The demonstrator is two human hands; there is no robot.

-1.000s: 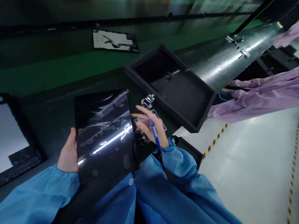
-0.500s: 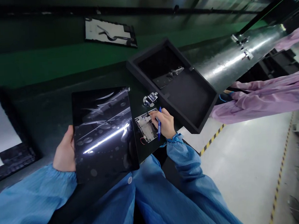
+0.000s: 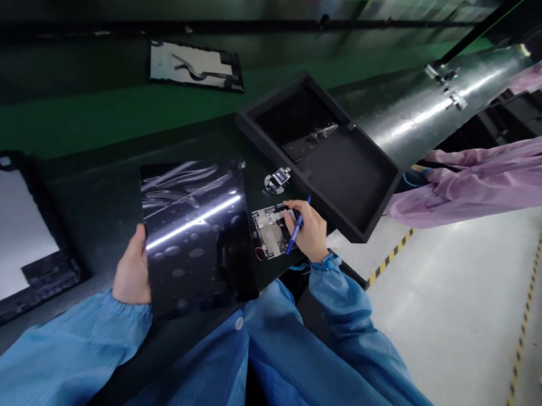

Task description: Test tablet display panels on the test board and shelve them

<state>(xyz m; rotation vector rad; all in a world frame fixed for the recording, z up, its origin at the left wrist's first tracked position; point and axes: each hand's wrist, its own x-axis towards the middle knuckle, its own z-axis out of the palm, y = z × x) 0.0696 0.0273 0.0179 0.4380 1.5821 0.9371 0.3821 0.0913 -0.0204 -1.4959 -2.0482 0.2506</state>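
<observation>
My left hand (image 3: 132, 267) is closed on the left edge of a glossy black screen panel (image 3: 204, 251), thumb along its side. Wrinkled clear film with bubbles covers the panel, and a bright light reflects in it. A blue pen (image 3: 296, 232) sits slanted in my right hand (image 3: 314, 231), thumb and forefinger reaching over an opened device (image 3: 269, 233) with exposed electronics. That device lies on the bench at the panel's right, partly hidden by my fingers. A small shiny metal piece (image 3: 277, 181) rests just behind it.
A black open-topped tray (image 3: 357, 178) holds a dark screen at its far end. Another opened device (image 3: 196, 66) lies at the back, and a large one (image 3: 13, 227) at the left. A person in pink sleeves (image 3: 483, 179) is at the right, beside the bench.
The view has shifted slightly, and the panel has tilted a little, moving the light's reflection up. My right hand has drawn back slightly rightward over the device, still with the pen.
</observation>
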